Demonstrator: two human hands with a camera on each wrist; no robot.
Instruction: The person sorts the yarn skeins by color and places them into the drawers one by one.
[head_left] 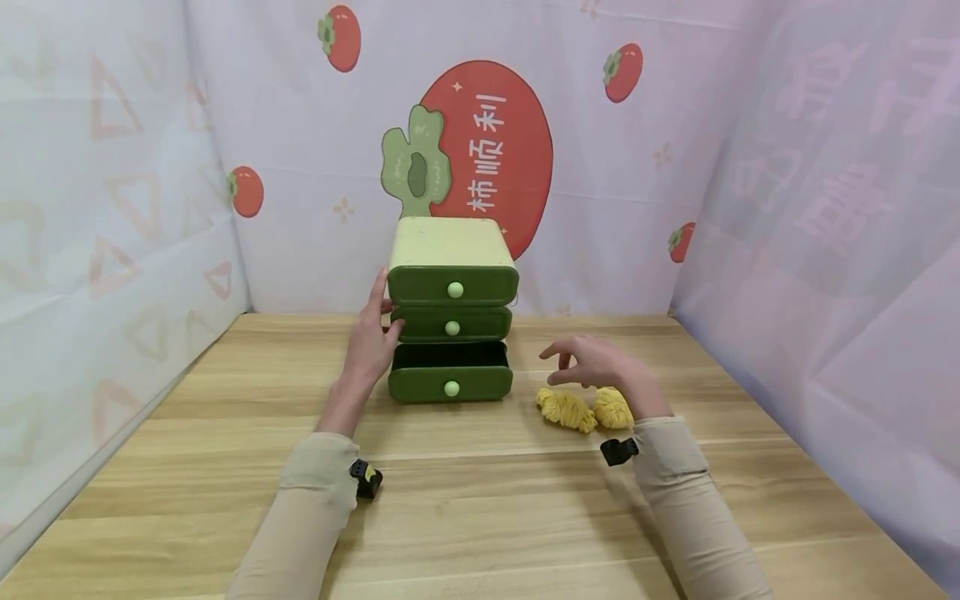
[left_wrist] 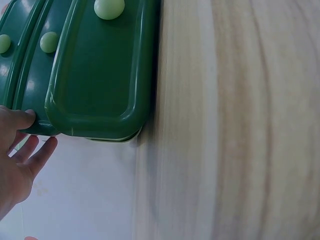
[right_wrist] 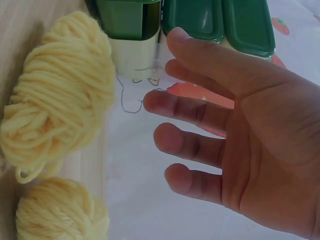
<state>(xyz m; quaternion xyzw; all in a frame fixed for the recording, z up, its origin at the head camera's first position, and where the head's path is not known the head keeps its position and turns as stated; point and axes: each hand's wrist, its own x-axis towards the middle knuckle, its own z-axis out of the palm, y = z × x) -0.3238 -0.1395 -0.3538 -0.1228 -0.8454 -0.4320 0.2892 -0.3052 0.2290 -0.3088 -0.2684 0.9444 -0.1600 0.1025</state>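
A small three-drawer cabinet [head_left: 450, 242], cream on top with green fronts and pale round knobs, stands at the back of the table. Its bottom drawer [head_left: 420, 385] is pulled out, and the inside looks dark. My left hand [head_left: 367, 342] touches the cabinet's left side, thumb on the edge of the middle drawer [left_wrist: 37, 75] and the other fingers extended along the side. To the right, my right hand [head_left: 596, 362] hovers with loosely bent fingers and nothing in it. Just below it lie two bundles of yellow yarn, a longer one [right_wrist: 65, 85] and a rounder one [right_wrist: 60, 212].
A wooden table [head_left: 465, 525] spreads out in front of the cabinet. Behind it hangs a printed cloth [head_left: 300, 108] with red persimmons, and pale cloths close off the left and right sides. Each wrist wears a small black camera [head_left: 366, 479].
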